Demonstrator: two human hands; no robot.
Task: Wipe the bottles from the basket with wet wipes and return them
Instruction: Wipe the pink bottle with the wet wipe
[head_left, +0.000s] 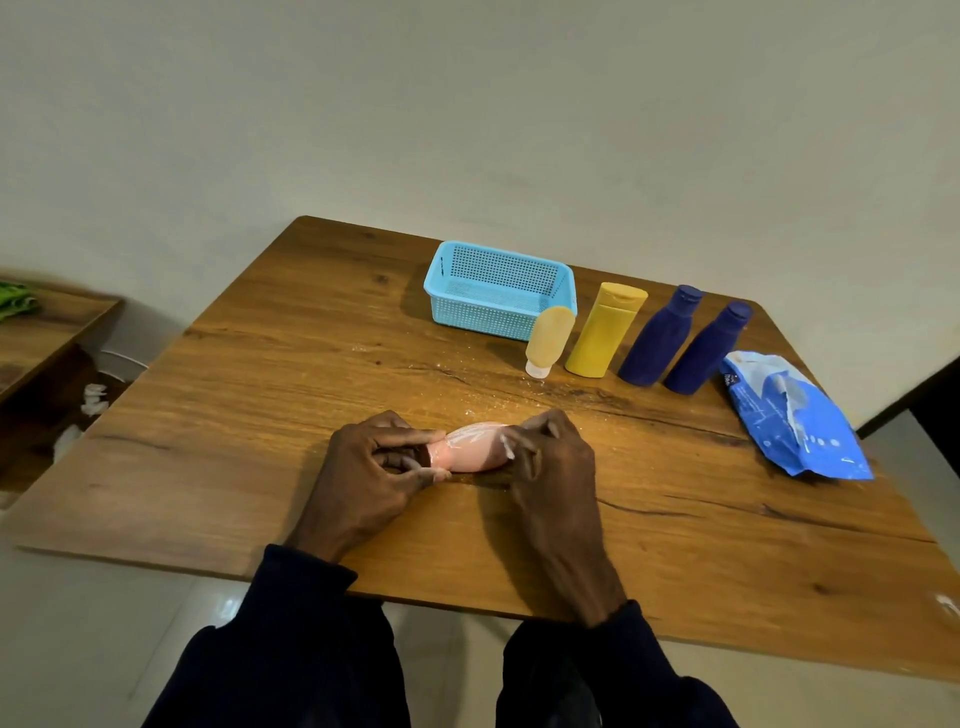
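A pink bottle (470, 453) lies on its side near the middle of the wooden table (291, 374). My left hand (379, 462) grips its cap end. My right hand (550, 462) presses a thin white wet wipe (480, 435) against its body. The blue basket (498, 288) stands empty at the back. To its right stand a small pale yellow tube (548, 338) on its white cap, a yellow bottle (605, 330) and two dark blue bottles (660, 338) (706, 351).
A blue wet-wipe pack (789, 415) lies open near the table's right edge. A lower wooden shelf (47, 327) stands to the left, with crumpled white wipes (93, 397) on the floor below it. A wall runs behind the table.
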